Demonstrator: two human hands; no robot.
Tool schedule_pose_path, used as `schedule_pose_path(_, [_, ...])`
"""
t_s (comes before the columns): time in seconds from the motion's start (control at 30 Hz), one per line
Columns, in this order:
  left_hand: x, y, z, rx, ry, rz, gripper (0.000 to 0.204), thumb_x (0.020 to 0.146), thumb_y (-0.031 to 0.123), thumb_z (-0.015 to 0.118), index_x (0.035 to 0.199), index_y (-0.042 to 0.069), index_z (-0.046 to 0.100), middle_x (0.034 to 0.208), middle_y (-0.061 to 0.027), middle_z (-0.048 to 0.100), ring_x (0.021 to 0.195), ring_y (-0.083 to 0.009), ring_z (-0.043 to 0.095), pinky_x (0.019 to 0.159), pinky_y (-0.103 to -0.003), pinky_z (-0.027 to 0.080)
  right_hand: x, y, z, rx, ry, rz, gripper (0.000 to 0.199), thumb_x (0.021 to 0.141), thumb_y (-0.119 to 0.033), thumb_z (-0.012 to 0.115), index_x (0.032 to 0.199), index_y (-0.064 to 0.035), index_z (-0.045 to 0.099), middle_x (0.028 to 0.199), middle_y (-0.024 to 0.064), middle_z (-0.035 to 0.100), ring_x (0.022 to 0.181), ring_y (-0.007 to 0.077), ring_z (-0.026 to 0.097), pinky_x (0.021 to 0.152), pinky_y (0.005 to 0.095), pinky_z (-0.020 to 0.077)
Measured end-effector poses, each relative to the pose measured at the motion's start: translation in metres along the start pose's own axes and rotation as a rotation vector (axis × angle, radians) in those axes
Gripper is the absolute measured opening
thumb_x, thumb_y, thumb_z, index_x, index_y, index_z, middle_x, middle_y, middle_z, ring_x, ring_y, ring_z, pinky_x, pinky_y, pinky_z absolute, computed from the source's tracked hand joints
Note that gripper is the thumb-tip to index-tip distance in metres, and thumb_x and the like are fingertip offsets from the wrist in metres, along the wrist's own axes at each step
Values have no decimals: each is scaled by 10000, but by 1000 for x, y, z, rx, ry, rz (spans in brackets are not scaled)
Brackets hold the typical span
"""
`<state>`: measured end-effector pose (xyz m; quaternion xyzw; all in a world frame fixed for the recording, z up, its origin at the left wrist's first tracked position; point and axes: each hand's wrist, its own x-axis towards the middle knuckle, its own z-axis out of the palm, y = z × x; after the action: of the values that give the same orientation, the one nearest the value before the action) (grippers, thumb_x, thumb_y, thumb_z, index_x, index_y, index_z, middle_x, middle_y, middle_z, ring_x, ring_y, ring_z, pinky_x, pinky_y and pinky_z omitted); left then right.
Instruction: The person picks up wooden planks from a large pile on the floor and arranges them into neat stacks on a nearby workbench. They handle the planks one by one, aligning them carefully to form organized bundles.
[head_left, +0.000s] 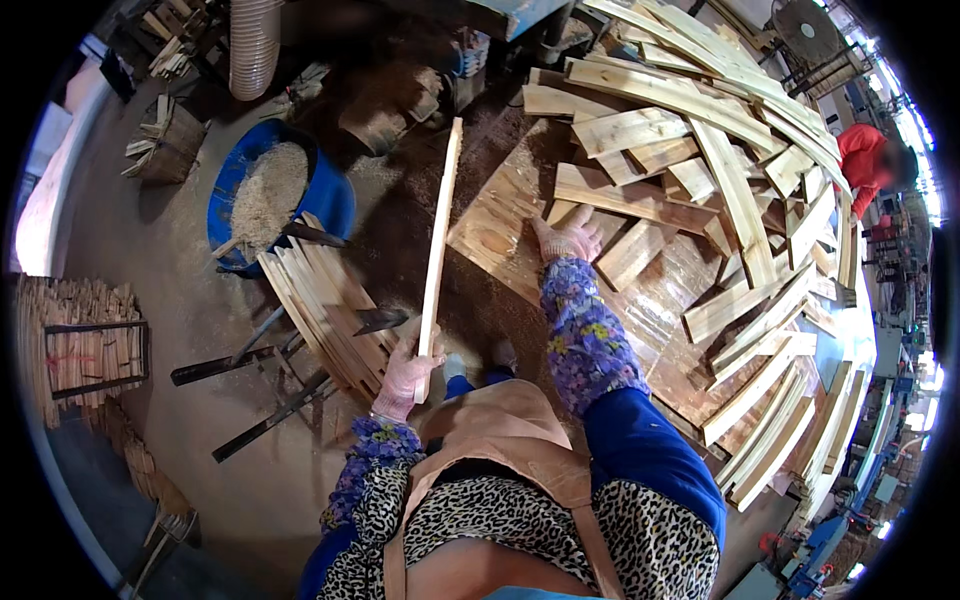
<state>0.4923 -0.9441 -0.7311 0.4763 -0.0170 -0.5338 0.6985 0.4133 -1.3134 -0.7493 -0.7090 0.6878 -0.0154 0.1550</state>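
Observation:
In a pale pink glove, my left hand [408, 372] is closed around the lower end of a long, narrow wooden strip [440, 240], which points up and away from me. My right hand [570, 236], also gloved, reaches over the plywood-topped table [495, 235] with its fingers spread. It is beside the ends of loose boards, the closest being a wide brown board [630, 196]; whether it touches one I cannot tell. A large jumbled heap of light wooden boards [735, 190] covers the table's right and far parts.
Left of me, a stack of wooden strips [325, 320] rests on a dark metal stand [270, 420]. Beyond it stands a blue tub [335, 190] of sawdust. A ribbed hose [255, 50] hangs above. Bundled wood [100, 355] stands far left. Someone in red [865, 165] is behind the heap.

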Motion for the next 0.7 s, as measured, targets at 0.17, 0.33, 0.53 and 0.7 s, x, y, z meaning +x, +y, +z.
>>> schedule_pose_path(0.17, [-20,32,-3,614,76,245,911,775,93,792,1596,53,401,1453,-149,568,1263,-313,606,1079,-401,510,0,-15,-33,72,-120,82,1084,780,-556,827,1604,-128,268,1551,286,452,1465,420,447,1206,470,398])
schedule_pose_path(0.33, [-43,55,-8,1668,570,491,1026,691,301,880,1575,62,417,1482,-255,500,1333,-446,516,1118,-554,433,-2,-19,-106,6,-127,63,1034,792,-445,839,1620,-153,292,1499,302,505,1376,438,542,1112,466,502])
schedule_pose_path(0.53, [-70,91,-56,1570,782,301,1046,693,356,887,1579,55,417,1345,-257,608,1161,-437,629,986,-522,524,23,74,-99,134,-361,-328,833,863,-365,779,1532,-66,384,1387,267,510,1278,379,518,869,497,563])
schedule_pose_path(0.7, [-115,103,-114,1703,760,496,329,829,253,820,1118,111,756,948,-129,643,904,-375,657,779,-487,552,-12,115,-18,-154,-34,-158,668,906,-344,752,1441,-98,437,1171,182,510,1045,304,500,731,431,499])
